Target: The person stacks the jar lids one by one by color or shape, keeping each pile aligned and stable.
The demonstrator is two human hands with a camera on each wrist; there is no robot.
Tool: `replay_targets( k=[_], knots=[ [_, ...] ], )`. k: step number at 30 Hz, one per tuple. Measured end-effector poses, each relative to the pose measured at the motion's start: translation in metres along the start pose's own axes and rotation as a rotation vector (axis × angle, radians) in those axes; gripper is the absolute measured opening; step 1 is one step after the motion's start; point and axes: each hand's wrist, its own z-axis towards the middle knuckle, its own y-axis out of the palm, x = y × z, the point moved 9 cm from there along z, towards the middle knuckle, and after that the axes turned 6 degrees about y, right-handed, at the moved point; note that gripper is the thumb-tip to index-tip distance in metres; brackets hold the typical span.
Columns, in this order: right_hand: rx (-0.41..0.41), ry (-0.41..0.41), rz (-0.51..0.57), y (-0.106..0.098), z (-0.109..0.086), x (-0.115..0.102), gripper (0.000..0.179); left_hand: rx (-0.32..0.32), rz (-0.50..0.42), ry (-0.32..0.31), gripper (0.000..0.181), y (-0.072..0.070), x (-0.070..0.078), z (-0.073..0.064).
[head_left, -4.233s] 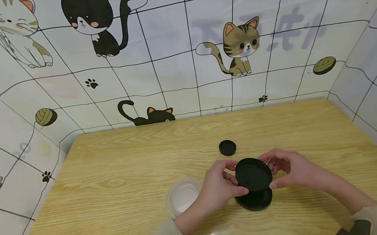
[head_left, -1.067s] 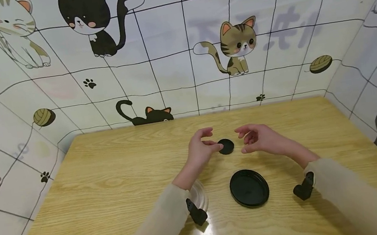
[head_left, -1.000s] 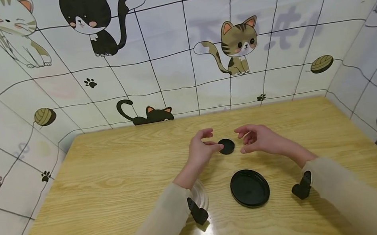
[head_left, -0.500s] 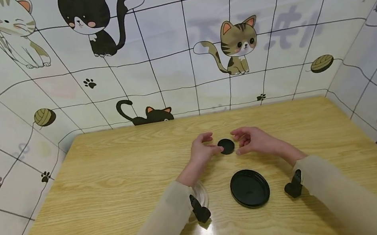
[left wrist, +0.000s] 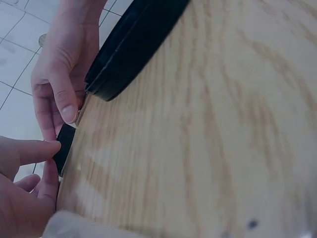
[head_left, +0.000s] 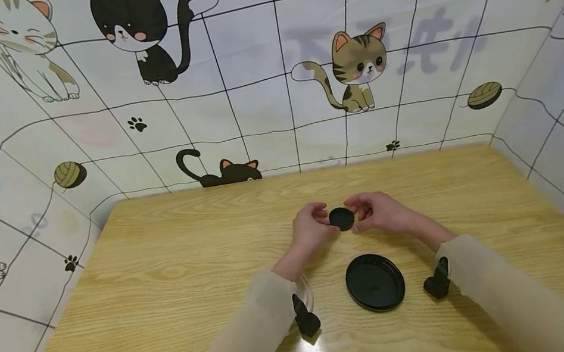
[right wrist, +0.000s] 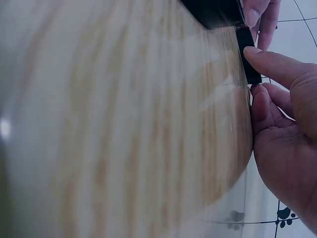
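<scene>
A small round black lid (head_left: 341, 219) lies flat on the wooden table (head_left: 193, 273), toward the far side. My left hand (head_left: 312, 226) grips its left edge; in the left wrist view the thumb (left wrist: 42, 148) presses on its side. From the right my right hand (head_left: 381, 211) holds the opposite edge, and the right wrist view has that thumb (right wrist: 275, 64) against the lid's side. Nearer me sits a larger round black dish-like lid (head_left: 375, 282) with a raised rim, untouched by either hand.
Beneath my left sleeve a clear round container (head_left: 307, 294) is mostly hidden. Both wrists carry small black cameras (head_left: 437, 280). A cloth wall (head_left: 261, 106) printed with cats and grid lines stands behind the table and at both sides.
Earlier both hands held a black round piece above the larger one; it now rests there. They moved up to the small lid. The right hand has since closed in from the right.
</scene>
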Motion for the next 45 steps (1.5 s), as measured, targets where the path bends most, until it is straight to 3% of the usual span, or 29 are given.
replay_targets(
  k=[14,24,35,41,45],
  knots=[
    [-0.028,-0.016,0.018,0.001,-0.002,-0.003,0.050,-0.050,0.065,0.037,0.053,0.004,0.003,0.002],
    [-0.068,-0.007,0.039,-0.002,-0.011,-0.009,0.046,-0.137,0.076,0.026,0.044,0.007,0.011,-0.002],
    [-0.058,-0.055,-0.002,-0.010,-0.043,-0.030,0.046,-0.223,0.061,0.073,0.042,0.010,0.030,-0.023],
    [-0.081,-0.104,0.012,-0.013,-0.063,-0.046,0.044,-0.261,0.042,0.129,0.042,0.010,0.048,-0.041],
    [-0.102,-0.116,0.030,-0.011,-0.076,-0.051,0.045,-0.273,0.028,0.125,0.042,0.011,0.053,-0.053]
  ],
)
